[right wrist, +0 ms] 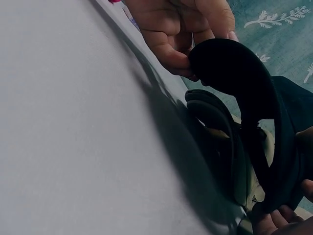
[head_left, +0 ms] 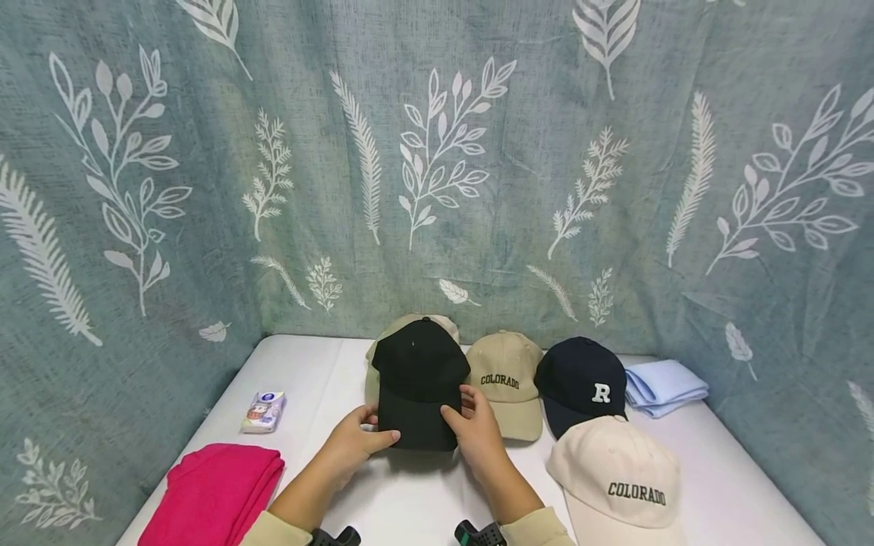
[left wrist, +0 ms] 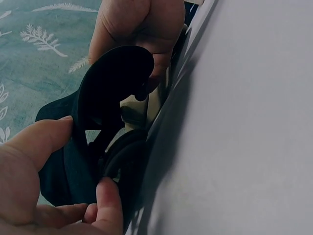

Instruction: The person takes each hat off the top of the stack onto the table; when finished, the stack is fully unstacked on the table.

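Both hands hold a plain black baseball cap at the back middle of the white table, its brim toward me. My left hand pinches the cap's left side near the brim, thumb on the front. On the other edge, my right hand grips it with thumb and fingers. Seen from below in the right wrist view, the black cap is raised and tilted, and another dark curved brim lies just beneath it. Behind it a greenish-beige cap and a cream one are mostly hidden.
To the right stand a tan COLORADO cap, a navy cap with an R and a cream COLORADO cap. A folded light-blue cloth lies beyond. At left are a small tissue pack and a folded pink cloth.
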{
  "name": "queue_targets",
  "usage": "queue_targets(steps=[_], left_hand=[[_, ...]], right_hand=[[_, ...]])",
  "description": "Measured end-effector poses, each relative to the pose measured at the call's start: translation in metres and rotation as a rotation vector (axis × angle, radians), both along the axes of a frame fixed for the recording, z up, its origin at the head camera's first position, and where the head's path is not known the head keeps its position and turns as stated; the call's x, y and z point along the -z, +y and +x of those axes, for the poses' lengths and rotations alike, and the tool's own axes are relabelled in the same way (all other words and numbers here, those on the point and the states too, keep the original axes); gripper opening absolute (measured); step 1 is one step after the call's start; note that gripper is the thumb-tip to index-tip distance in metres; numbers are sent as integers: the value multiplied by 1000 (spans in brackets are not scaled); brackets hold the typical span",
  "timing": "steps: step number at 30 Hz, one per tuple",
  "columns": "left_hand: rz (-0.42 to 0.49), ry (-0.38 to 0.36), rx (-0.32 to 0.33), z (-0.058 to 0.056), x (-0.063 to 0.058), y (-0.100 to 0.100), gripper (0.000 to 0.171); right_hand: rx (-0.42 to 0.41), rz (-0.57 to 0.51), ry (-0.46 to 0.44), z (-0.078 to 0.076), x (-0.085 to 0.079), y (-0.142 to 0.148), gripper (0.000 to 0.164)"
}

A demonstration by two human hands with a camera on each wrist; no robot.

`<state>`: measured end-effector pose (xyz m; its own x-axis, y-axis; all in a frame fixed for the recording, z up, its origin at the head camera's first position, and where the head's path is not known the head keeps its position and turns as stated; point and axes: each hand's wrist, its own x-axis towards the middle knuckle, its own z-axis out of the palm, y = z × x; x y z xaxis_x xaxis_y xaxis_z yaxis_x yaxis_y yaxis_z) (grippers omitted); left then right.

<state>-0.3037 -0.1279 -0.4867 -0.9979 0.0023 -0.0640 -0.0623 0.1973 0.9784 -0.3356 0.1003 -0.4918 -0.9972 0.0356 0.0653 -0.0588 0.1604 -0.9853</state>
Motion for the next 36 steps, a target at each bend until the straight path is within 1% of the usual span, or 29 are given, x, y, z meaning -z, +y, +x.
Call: queue_targets(steps=[6,12,19,21,25,28,32,36], left_hand=[[1,3,7,6,-6,4,79],[13,4,37,11,-9,10,79],[72,-7,74,15,-12,17,79],[75,-11,89,16,-13,19,79],[72,-20,122,19,-12,25,80],[83,-21,145,22,-11,29,80],[98,-16,155,26,-10,37,79],[85,-9,154,30,-10,45,78]], right_hand=[[3,0,-4,8,-6,7,62],[-9,10,6,18,-11,16,64],[-33,3,18,28,-22,28,73],[-38,3,15,31,-24,32,76],[-30,36,23,35,-26,40,83],[-18,82,31,39,-28,47,85],[-4,128,28,43,-30,57,86],[-11,123,11,48,-32,66,90]])
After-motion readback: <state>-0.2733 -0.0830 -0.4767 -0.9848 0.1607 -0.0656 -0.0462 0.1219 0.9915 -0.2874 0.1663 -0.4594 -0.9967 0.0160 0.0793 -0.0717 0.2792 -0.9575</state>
